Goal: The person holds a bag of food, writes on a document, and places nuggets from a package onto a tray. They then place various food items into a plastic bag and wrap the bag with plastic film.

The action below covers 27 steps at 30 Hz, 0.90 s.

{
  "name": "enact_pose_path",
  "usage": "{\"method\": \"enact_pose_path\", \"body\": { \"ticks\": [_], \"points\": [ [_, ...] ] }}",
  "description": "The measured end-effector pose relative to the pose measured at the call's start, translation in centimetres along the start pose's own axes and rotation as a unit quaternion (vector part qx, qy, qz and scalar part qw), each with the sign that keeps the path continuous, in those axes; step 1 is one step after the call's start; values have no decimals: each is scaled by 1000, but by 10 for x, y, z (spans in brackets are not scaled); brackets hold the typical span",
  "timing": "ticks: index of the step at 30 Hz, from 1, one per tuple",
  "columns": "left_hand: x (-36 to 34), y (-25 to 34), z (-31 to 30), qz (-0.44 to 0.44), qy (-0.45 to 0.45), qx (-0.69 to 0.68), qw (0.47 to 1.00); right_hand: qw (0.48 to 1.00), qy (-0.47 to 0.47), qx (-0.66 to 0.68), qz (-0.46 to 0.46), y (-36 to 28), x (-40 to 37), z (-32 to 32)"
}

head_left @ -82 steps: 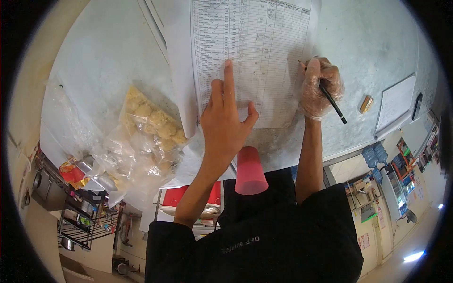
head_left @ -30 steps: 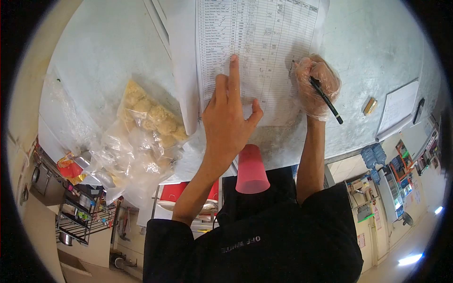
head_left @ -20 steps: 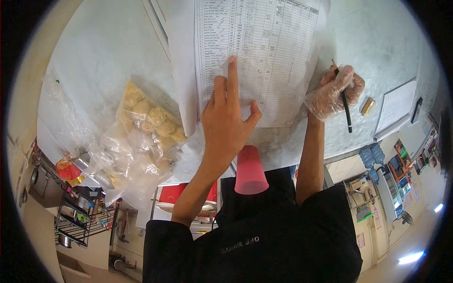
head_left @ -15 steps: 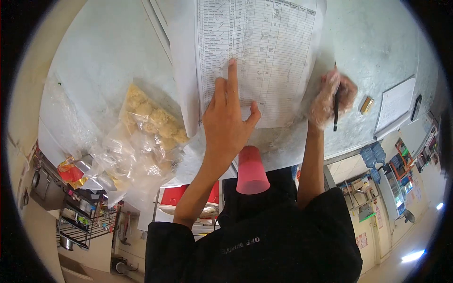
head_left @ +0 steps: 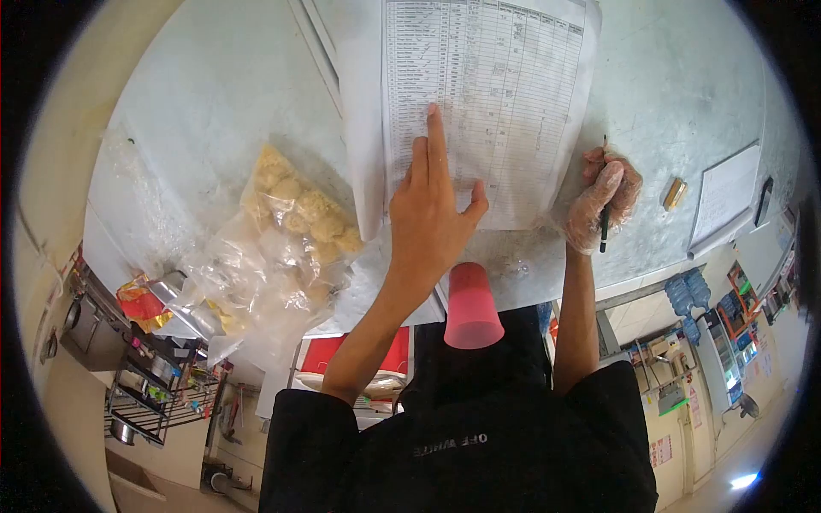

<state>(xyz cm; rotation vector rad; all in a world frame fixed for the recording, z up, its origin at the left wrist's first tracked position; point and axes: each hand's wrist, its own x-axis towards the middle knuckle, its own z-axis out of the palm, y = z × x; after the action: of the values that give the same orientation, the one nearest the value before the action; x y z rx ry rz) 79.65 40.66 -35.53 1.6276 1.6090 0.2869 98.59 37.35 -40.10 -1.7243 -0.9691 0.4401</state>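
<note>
Pencil (head_left: 605, 232) beside sheet (head_left: 522, 103), cup (head_left: 473, 308) near table edge (head_left: 633, 274)

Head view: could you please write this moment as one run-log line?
left hand: on printed sheet | right hand: gloved, holding pencil off sheet | bag: left of sheet

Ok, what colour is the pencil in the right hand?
Black pencil, best seen in the head view.

On the table (head_left: 214, 77), we have the printed sheet (head_left: 513, 145), a plastic bag (head_left: 299, 209) to its left, a notepad (head_left: 725, 197) to its right, a cup (head_left: 473, 308) nearer us.
</note>
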Motion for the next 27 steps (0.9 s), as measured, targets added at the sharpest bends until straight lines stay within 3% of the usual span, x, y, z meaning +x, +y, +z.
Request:
{"method": "enact_pose_path", "body": {
  "ticks": [6,13,15,17,21,22,23,24,25,27],
  "points": [
    [-5,1,6,24,38,-9,999,1000,7,-2,-12,8,0,0],
    [-4,0,2,25,20,-47,998,990,-10,-5,-141,19,8,5],
    [-5,0,0,38,22,-29,999,991,-6,-54,-118,18,8,3],
    [-5,-2,1,48,21,-30,998,992,-23,124,2,21,9,4],
    [-2,-13,7,95,66,7,993,995,-18,72,-70,7,11,5],
    [-1,-14,6,100,72,6,992,992,-13,8,-125,6,13,4],
    [1,-16,5,92,55,-11,994,982,-8,-56,-178,6,13,4],
    [2,-18,2,84,39,-27,995,992,-9,-6,-123,4,11,5],
    [3,-20,-1,90,45,-24,995,992,-6,0,-129,8,11,4],
    [2,-23,-11,80,-33,-190,978,991,-33,4,-131,11,13,4]
  ]
}}
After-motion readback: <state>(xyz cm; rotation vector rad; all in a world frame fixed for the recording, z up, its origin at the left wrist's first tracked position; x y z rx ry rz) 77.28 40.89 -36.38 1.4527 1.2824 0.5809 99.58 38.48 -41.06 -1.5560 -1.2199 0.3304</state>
